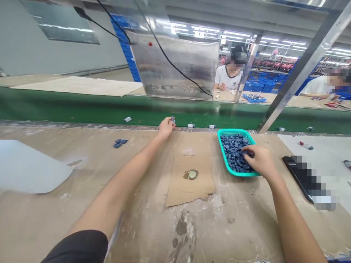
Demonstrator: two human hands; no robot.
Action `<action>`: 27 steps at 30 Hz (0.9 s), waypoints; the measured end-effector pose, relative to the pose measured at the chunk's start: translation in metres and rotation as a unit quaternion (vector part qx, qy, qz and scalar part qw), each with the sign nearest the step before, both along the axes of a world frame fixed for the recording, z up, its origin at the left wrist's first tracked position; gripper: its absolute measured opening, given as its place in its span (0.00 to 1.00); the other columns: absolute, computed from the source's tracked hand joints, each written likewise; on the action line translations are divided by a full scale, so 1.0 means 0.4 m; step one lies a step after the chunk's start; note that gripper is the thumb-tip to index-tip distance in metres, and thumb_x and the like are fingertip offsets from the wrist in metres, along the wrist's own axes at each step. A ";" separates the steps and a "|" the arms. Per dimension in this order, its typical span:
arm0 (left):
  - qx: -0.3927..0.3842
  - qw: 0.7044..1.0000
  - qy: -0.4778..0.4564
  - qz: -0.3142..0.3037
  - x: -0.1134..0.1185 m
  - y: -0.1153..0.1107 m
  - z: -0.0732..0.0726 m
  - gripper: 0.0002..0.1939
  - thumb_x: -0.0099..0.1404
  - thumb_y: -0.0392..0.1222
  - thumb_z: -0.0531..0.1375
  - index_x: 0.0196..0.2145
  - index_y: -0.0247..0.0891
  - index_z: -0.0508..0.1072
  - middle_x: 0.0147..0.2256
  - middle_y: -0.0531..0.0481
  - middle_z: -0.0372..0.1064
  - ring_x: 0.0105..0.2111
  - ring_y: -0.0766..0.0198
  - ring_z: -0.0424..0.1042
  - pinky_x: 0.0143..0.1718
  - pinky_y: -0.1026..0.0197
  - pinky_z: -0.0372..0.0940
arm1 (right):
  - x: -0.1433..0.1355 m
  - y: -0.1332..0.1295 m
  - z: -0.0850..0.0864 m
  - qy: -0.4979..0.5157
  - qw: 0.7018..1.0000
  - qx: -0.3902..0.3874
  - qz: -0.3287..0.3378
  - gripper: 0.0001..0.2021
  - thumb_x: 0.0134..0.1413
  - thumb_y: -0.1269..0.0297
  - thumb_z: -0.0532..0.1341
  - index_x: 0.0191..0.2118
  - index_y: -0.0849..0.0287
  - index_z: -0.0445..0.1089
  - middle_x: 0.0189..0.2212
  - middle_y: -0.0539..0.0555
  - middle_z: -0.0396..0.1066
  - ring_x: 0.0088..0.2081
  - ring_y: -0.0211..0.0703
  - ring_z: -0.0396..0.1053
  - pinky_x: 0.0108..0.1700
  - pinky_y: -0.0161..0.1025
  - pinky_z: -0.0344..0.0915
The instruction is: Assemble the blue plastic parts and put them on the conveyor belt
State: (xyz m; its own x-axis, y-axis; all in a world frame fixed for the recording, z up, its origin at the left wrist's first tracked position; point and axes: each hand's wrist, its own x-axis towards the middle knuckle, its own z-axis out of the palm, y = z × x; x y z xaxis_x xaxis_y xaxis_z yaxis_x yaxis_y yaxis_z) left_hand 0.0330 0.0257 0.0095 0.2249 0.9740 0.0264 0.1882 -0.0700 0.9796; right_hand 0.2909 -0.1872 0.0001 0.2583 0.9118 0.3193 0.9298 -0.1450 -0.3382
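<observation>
My left hand (166, 128) reaches to the near edge of the green conveyor belt (104, 107), its fingers closed on a small white and blue-grey piece (173, 121). Over a teal plastic basket (222, 150) at the right is my right hand (259, 157). Its thumb and forefinger pinch among the small dark blue plastic parts (234, 155) that fill the basket; one dark part seems to be between the fingertips. Between my arms, a bottle cap (192, 174) with pale contents lies on a torn cardboard piece (189, 193).
Several small white and dark pieces (191, 125) are spaced along the belt. A few dark blue parts (120, 143) lie left of my left arm. A phone (301, 179) rests right of the basket. A metal post (298, 69) slants upward there. Two people (229, 75) sit across the belt.
</observation>
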 end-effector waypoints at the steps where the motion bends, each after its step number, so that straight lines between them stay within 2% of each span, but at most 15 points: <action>1: -0.015 1.000 -0.022 0.002 -0.013 -0.013 -0.007 0.13 0.64 0.39 0.53 0.45 0.32 0.65 0.42 0.44 0.64 0.39 0.62 0.67 0.39 0.56 0.66 | 0.004 -0.003 0.000 0.031 0.999 0.036 -0.011 0.09 0.42 0.73 0.57 0.32 0.60 0.72 0.30 0.55 0.71 0.30 0.45 0.67 0.37 0.43 0.64; 3: -0.045 0.997 -0.057 -0.001 -0.050 -0.051 -0.022 0.09 0.63 0.31 0.50 0.41 0.29 0.66 0.37 0.43 0.66 0.35 0.66 0.68 0.37 0.61 0.66 | -0.001 -0.009 0.002 0.150 0.984 0.097 -0.006 0.08 0.42 0.70 0.59 0.32 0.59 0.71 0.29 0.54 0.70 0.29 0.45 0.68 0.35 0.43 0.65; 4: -0.063 0.994 -0.086 -0.010 -0.071 -0.076 -0.028 0.09 0.62 0.29 0.50 0.40 0.29 0.67 0.34 0.44 0.66 0.33 0.68 0.68 0.35 0.64 0.65 | -0.011 -0.011 0.005 0.227 0.968 0.108 0.019 0.08 0.42 0.67 0.60 0.32 0.58 0.71 0.29 0.53 0.70 0.28 0.44 0.68 0.35 0.43 0.66; 6: -0.089 0.982 -0.160 -0.040 -0.116 -0.128 -0.037 0.07 0.59 0.29 0.53 0.36 0.31 0.67 0.28 0.49 0.65 0.26 0.72 0.66 0.29 0.68 0.62 | -0.051 -0.013 0.015 0.361 0.922 0.100 0.101 0.09 0.40 0.63 0.64 0.32 0.57 0.71 0.32 0.53 0.68 0.31 0.44 0.68 0.33 0.41 0.67; 8: -0.092 0.969 -0.216 -0.073 -0.152 -0.177 -0.042 0.07 0.54 0.32 0.59 0.34 0.33 0.67 0.23 0.55 0.60 0.21 0.76 0.60 0.23 0.72 0.56 | -0.115 -0.011 0.025 0.413 0.887 0.062 0.197 0.07 0.40 0.62 0.65 0.29 0.57 0.71 0.34 0.54 0.66 0.34 0.45 0.67 0.30 0.37 0.67; 10: -0.086 0.969 -0.207 -0.101 -0.171 -0.217 -0.042 0.12 0.50 0.35 0.63 0.34 0.34 0.66 0.21 0.59 0.57 0.18 0.78 0.57 0.21 0.72 0.52 | -0.189 -0.002 0.029 0.395 0.875 0.000 0.280 0.05 0.42 0.63 0.64 0.27 0.58 0.71 0.34 0.54 0.65 0.34 0.42 0.67 0.28 0.35 0.67; 12: -0.093 0.973 -0.171 -0.128 -0.173 -0.246 -0.041 0.17 0.49 0.38 0.64 0.38 0.36 0.67 0.23 0.58 0.60 0.19 0.77 0.59 0.22 0.71 0.53 | -0.258 0.013 0.024 0.351 0.874 -0.068 0.329 0.05 0.46 0.65 0.61 0.30 0.59 0.72 0.31 0.53 0.66 0.30 0.40 0.67 0.30 0.36 0.66; 15: -0.116 0.967 -0.157 -0.163 -0.162 -0.280 -0.044 0.22 0.50 0.41 0.64 0.43 0.35 0.66 0.31 0.52 0.67 0.26 0.72 0.65 0.29 0.68 0.58 | -0.320 0.043 0.005 0.239 0.910 -0.078 0.328 0.05 0.47 0.69 0.58 0.32 0.60 0.70 0.27 0.52 0.68 0.28 0.40 0.67 0.33 0.38 0.65; 17: -0.122 0.963 -0.164 -0.177 -0.157 -0.298 -0.048 0.19 0.51 0.42 0.63 0.41 0.34 0.68 0.37 0.47 0.68 0.29 0.71 0.66 0.33 0.66 0.60 | -0.334 0.058 -0.009 0.167 0.932 -0.049 0.318 0.05 0.46 0.72 0.58 0.31 0.60 0.70 0.27 0.52 0.68 0.30 0.41 0.66 0.34 0.38 0.64; 20: -0.138 0.960 -0.183 -0.160 -0.161 -0.317 -0.054 0.15 0.55 0.39 0.61 0.41 0.35 0.68 0.44 0.45 0.65 0.30 0.72 0.67 0.38 0.64 0.61 | -0.333 0.064 -0.026 0.128 0.938 -0.031 0.321 0.07 0.49 0.73 0.55 0.33 0.60 0.69 0.31 0.54 0.69 0.32 0.41 0.66 0.34 0.37 0.64; 24: -0.173 0.957 -0.175 -0.152 -0.170 -0.326 -0.057 0.13 0.59 0.37 0.56 0.44 0.36 0.68 0.45 0.45 0.65 0.32 0.71 0.68 0.41 0.62 0.61 | -0.332 0.057 -0.047 0.064 0.945 -0.003 0.321 0.08 0.48 0.74 0.55 0.35 0.58 0.67 0.33 0.53 0.69 0.35 0.43 0.66 0.37 0.39 0.64; 27: -0.118 0.968 -0.135 -0.176 -0.164 -0.325 -0.062 0.13 0.59 0.39 0.55 0.43 0.36 0.69 0.43 0.46 0.67 0.38 0.66 0.68 0.44 0.60 0.61 | -0.341 0.054 -0.059 0.028 0.949 -0.002 0.315 0.11 0.46 0.77 0.54 0.36 0.58 0.66 0.34 0.54 0.69 0.38 0.45 0.65 0.39 0.41 0.63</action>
